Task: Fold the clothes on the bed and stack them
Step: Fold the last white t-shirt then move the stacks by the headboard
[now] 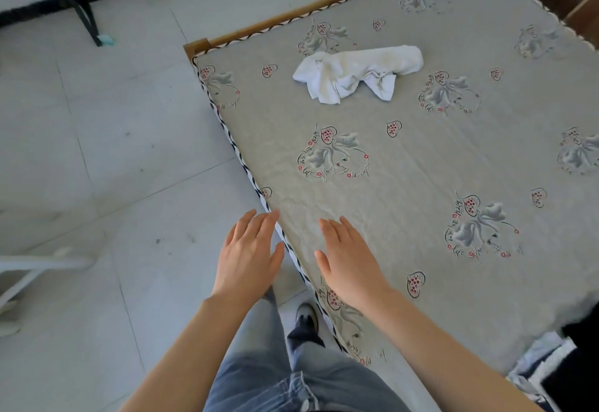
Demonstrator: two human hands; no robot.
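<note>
A crumpled white garment (358, 72) lies on the bed (437, 165), toward its far left part. The bed has a grey-beige cover printed with hearts and flowers. My left hand (248, 254) hovers over the bed's near left edge, palm down, fingers apart, holding nothing. My right hand (348, 257) is held flat above the cover just to the right of it, also with nothing in it. Both hands are well short of the white garment.
The bed's wooden frame (197, 47) shows at the far left corner. White and dark fabric (551, 366) lies at the bed's near right corner. Pale tiled floor (113, 152) lies to the left, with black furniture legs (77, 3) at the back and a white object (35, 269) at the left edge.
</note>
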